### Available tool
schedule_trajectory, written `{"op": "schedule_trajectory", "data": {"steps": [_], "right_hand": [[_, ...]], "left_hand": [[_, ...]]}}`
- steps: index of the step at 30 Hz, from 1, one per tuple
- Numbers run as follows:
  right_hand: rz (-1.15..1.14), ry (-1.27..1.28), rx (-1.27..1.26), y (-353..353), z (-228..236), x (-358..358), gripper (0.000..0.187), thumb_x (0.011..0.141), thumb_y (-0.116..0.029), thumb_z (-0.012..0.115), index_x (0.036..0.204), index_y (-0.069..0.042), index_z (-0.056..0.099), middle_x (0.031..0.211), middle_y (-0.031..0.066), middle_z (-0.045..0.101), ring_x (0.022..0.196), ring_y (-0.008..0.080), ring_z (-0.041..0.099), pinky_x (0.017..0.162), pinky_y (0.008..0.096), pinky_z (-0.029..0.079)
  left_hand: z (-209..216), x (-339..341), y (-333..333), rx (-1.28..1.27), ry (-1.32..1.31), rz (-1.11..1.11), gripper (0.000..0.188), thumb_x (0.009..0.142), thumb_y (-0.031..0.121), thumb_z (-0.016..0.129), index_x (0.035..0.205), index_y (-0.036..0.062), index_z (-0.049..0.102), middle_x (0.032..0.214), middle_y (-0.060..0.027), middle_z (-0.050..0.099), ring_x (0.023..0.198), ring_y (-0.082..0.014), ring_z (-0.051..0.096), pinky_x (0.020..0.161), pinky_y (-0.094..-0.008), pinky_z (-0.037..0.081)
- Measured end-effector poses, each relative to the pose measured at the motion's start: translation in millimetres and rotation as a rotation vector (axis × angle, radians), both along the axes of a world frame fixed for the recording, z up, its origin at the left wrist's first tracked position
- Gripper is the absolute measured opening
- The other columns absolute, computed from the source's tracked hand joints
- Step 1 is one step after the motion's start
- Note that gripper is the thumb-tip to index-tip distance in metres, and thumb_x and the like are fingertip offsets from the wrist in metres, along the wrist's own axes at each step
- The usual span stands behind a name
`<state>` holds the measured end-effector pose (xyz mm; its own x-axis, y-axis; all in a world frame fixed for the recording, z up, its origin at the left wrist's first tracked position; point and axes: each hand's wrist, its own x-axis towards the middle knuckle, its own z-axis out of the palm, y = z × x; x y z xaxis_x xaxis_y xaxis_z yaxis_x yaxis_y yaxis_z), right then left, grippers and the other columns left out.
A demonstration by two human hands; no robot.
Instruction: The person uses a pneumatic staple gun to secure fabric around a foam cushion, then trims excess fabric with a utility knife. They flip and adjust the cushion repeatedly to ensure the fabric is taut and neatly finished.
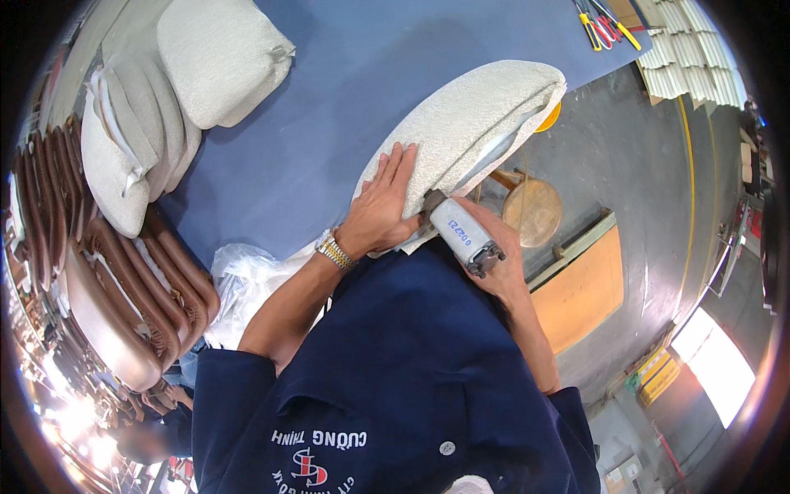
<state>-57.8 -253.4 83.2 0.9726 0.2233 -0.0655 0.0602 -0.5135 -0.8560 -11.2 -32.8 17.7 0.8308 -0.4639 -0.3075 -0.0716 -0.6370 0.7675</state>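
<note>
Head view showed the right hand (498,255) clamped around a grey handheld power tool (462,233), its nose aimed up-left into the cream textured fabric cushion (469,132). The left hand (380,206) pressed flat on that cushion, which lay diagonally over the blue table (329,99) edge.

Label noted: a pale grey panel with blue marks on the tool (461,233), gripped in the fingers of my right hand (500,262). A crumpled clear plastic bag (243,280) lies behind the wrist of my left hand (383,206), away from its fingertips. A white-and-red shirt emblem (311,465) sits well below both hands. Yellow striped signs (658,375) stand far right of the right fingers.
</note>
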Motion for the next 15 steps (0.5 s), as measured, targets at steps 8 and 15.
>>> {"op": "schedule_trajectory", "data": {"steps": [8, 15], "right_hand": [[0.046, 0.158, 0.041, -1, 14, -2, 0.061, 0.076, -0.011, 0.074, 0.135, -0.004, 0.061, 0.115, 0.0185, 0.070, 0.105, 0.0359, 0.069, 0.092, 0.0384, 0.053], [0.003, 0.212, 0.044, 8, 6, -4, 0.061, 0.076, -0.010, 0.074, 0.135, -0.003, 0.060, 0.122, 0.0184, 0.069, 0.110, 0.0361, 0.068, 0.096, 0.0387, 0.053]], "left_hand": [[11, -1, -1, 0.016, 0.022, -0.006, 0.104, 0.080, 0.021, 0.069, 0.162, 0.0062, 0.008, 0.166, -0.0303, 0.013, 0.152, -0.0508, 0.018, 0.111, -0.0702, 0.034], [4, -4, -3, -0.004, -0.027, 0.027, 0.103, 0.079, 0.018, 0.068, 0.162, 0.0065, 0.008, 0.166, -0.0296, 0.012, 0.151, -0.0525, 0.017, 0.108, -0.0734, 0.035]]}}
